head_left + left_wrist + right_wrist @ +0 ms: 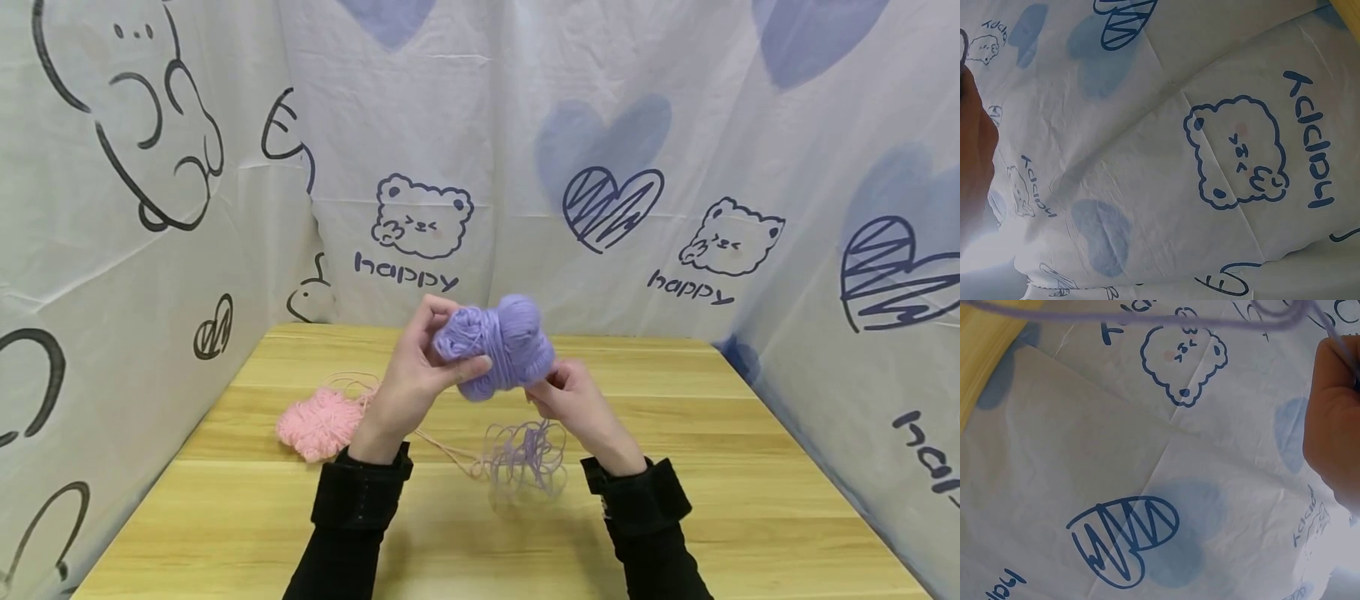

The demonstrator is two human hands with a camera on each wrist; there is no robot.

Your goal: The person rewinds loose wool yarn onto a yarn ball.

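Observation:
Held up above the table is a bundle of purple yarn (495, 346), wound round its middle into several lobes. My left hand (416, 367) grips its left end, thumb across the front. At the lower right of the bundle, my right hand (573, 400) has curled fingers and pinches a purple strand. That strand (1147, 320) crosses the top of the right wrist view to the hand. Loose purple loops (528, 454) hang in a tangle below the bundle. In the left wrist view only the edge of the left hand (975, 137) shows.
A bundle of pink yarn (321, 423) lies on the wooden table (675, 517) at the left, partly behind the left wrist. Its pink tail (446, 446) runs right toward the purple tangle. White printed curtains (517, 167) enclose the table at the back and sides.

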